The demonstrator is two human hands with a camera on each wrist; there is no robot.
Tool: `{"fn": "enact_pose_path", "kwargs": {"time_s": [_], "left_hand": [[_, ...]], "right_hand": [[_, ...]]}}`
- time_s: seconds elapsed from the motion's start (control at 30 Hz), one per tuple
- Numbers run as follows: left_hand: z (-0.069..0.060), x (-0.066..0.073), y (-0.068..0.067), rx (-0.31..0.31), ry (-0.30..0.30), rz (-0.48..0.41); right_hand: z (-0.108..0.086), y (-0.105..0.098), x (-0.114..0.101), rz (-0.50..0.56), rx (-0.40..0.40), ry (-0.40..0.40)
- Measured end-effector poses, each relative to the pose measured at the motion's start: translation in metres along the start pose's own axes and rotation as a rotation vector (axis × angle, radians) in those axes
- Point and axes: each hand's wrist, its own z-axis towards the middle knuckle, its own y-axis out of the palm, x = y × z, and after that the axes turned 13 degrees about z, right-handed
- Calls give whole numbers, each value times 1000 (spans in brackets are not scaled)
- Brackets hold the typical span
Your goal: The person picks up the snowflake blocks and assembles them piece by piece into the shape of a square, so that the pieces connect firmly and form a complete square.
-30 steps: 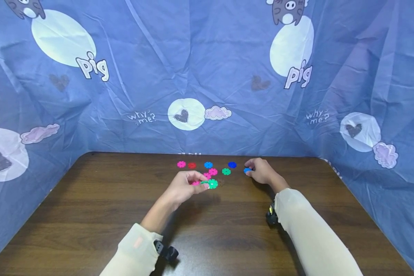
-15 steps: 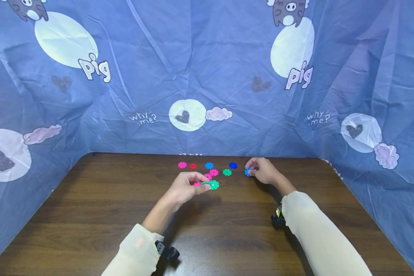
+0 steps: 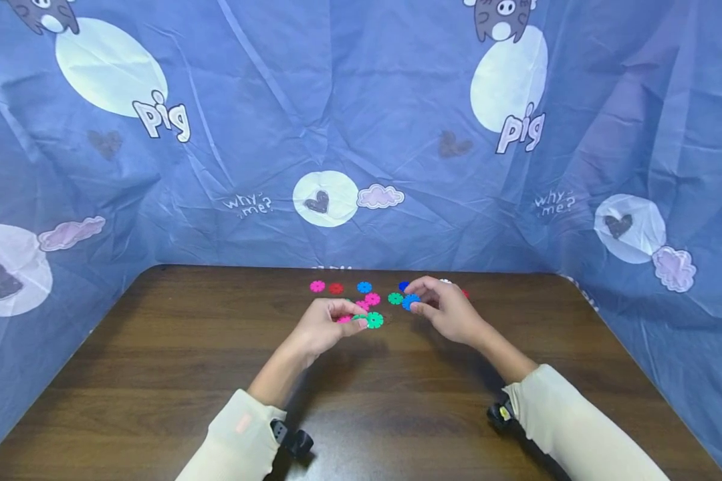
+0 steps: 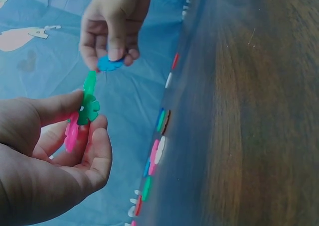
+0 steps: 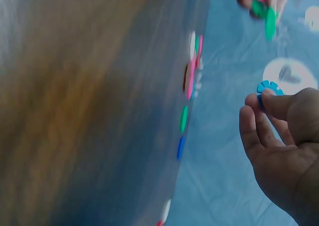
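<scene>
My left hand [image 3: 323, 327] pinches a joined piece of flower-shaped discs between thumb and fingers. In the left wrist view it shows a pink disc [image 4: 72, 132] fixed to green discs [image 4: 89, 108], one green disc standing out at the top. Held above the table at the right, a blue disc [image 3: 410, 302] sits between the thumb and fingertips of my right hand [image 3: 451, 312]. The left wrist view has the blue disc [image 4: 110, 63] just beyond the green one, with a small gap; the two do not appear to touch.
Loose discs lie along the back of the wooden table [image 3: 361, 414]: pink [image 3: 317, 286], red [image 3: 335, 288], blue [image 3: 364, 287] and green [image 3: 395, 298] among them. A dark blue disc [image 3: 404, 286] is partly behind my right hand. A blue printed cloth [image 3: 313, 133] hangs behind the table.
My right hand has lifted the blue disc and moved left with it, towards my left hand. White and red discs now show behind the right hand. The left hand has barely moved.
</scene>
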Motion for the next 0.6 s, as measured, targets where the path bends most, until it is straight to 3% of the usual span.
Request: {"fn": "enact_pose_path", "kwargs": {"time_s": [0.37,0.6], "left_hand": [[-3,5,0,-16,5,4],[-3,5,0,-27,-7,15]], "right_hand": [[-14,26,-22,11,-65,-101],[-15,33,-22,-13,-43,-146]]}}
